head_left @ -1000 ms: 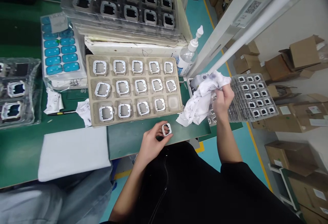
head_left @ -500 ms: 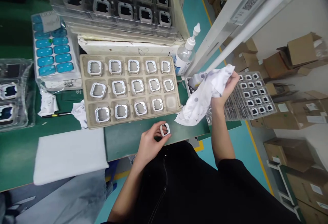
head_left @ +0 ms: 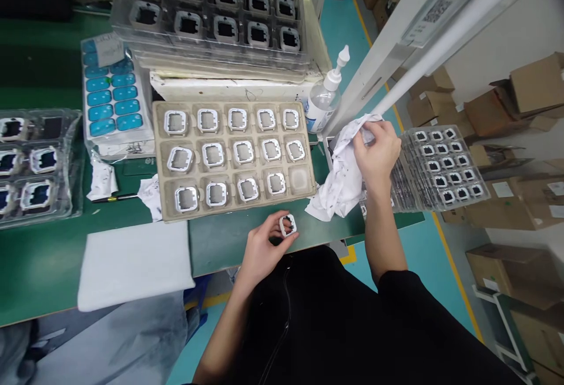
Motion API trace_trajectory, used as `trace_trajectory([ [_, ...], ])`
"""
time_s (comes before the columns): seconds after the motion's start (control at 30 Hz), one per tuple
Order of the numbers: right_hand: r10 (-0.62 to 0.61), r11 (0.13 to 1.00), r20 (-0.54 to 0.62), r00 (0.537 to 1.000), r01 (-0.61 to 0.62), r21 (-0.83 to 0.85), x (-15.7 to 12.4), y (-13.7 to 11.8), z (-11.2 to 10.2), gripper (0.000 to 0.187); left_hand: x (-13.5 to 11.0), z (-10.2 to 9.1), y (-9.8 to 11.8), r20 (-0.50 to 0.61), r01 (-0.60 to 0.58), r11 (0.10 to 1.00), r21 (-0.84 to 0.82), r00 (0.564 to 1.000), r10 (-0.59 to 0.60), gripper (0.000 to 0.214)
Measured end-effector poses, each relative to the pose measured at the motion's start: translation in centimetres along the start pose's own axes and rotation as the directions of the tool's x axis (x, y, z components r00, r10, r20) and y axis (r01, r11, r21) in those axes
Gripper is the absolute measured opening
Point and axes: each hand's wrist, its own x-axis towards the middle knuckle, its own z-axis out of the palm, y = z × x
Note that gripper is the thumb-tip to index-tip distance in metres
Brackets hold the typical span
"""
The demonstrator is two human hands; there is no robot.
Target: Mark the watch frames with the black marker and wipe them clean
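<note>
My left hand [head_left: 263,245] rests at the near edge of the green bench and pinches a small white square frame [head_left: 288,226]. My right hand [head_left: 377,151] is closed on a stained white cloth [head_left: 340,182], bunched and pressed down to the right of a beige pulp tray [head_left: 161,200]. That tray carries three rows of white frames; its near right pocket [head_left: 299,178] is bare. A clear pump bottle [head_left: 324,98] stands just behind the cloth.
Stacked clear trays of dark-centred frames [head_left: 220,14] lie at the back, more at far left [head_left: 30,167] and right [head_left: 440,164]. A sheet of blue stickers [head_left: 112,100] and a white pad [head_left: 134,263] sit left. Cardboard boxes [head_left: 520,97] line the floor right.
My right hand lifted the cloth, then brought it back down and bunched it beside the pump bottle. My left hand kept the frame in place.
</note>
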Motion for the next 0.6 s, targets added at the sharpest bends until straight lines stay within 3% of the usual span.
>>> trace_trajectory([
  [0.33,-0.023,1.0,0.06,0.998,0.022,0.013,-0.2,0.1,0.6,0.036,-0.1,-0.2,0.4,0.001,0.025,1.0,0.016,1.0,-0.025,0.045],
  [0.6,-0.038,0.998,-0.083,0.996,0.043,0.054,-0.5,0.8,1.9,0.039,-0.1,-0.2,0.3,-0.001,0.02,1.0,0.022,1.0,-0.02,0.045],
])
